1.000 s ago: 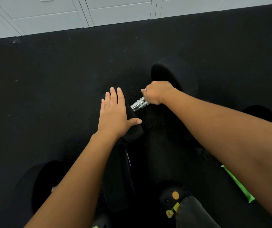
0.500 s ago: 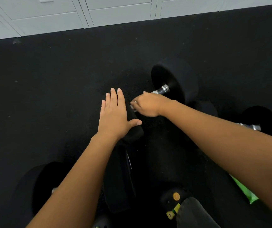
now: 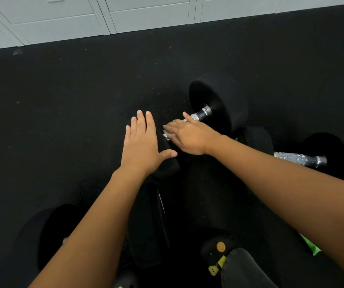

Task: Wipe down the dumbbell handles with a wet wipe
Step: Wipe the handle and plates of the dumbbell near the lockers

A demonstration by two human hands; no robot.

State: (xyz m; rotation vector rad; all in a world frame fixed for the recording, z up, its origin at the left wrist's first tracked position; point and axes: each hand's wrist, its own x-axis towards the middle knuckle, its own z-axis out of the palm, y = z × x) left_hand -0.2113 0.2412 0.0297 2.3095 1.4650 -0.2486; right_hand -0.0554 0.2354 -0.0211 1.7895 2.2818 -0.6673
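Observation:
A black dumbbell lies on the dark floor, its far head (image 3: 218,98) upright and its chrome handle (image 3: 201,115) partly showing. My left hand (image 3: 144,146) rests flat, fingers straight, on the dumbbell's near head (image 3: 168,165). My right hand (image 3: 189,136) lies over the handle's near end with fingers stretched out and the thumb raised. A bit of white wet wipe (image 3: 167,134) shows under its fingertips, against the handle. The rest of the wipe is hidden by the hand.
A second dumbbell with a chrome handle (image 3: 299,159) lies to the right. Another black dumbbell head (image 3: 42,235) sits at the bottom left. A green packet (image 3: 310,246) lies under my right forearm. A black shoe (image 3: 218,250) is at the bottom. White cabinets (image 3: 146,15) line the far wall.
My right hand slid along the handle from the far head toward the near head, and its curled fingers have straightened out. My left hand has stayed put.

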